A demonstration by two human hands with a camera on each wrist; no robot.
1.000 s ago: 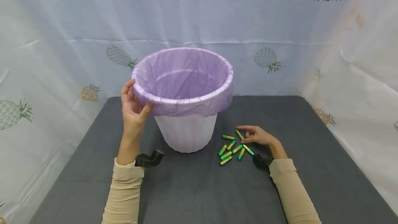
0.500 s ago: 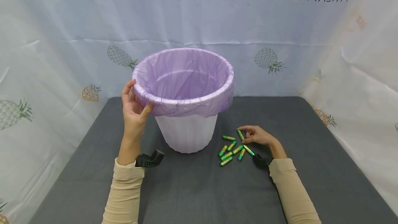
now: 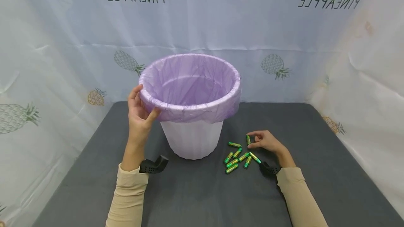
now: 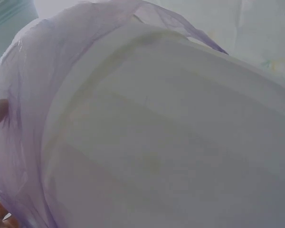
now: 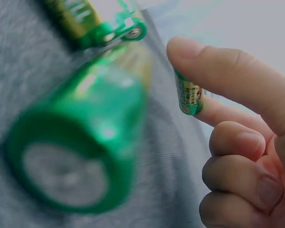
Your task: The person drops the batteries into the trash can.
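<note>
Battery (image 3: 248, 139) is pinched between thumb and finger of the right hand (image 3: 265, 140), near the middle of the bench (image 3: 315, 171), beside the other batteries (image 3: 237, 157). The left hand (image 3: 139, 115) grips the rim of the bin (image 3: 192, 139) with its purple bag (image 3: 189, 87).

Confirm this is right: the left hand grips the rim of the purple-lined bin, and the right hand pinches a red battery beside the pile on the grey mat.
One detail is wrong: the battery in the right hand is green, not red, as the right wrist view shows. The left hand does grip the rim of the purple-lined bin, beside the pile on the grey mat.
</note>
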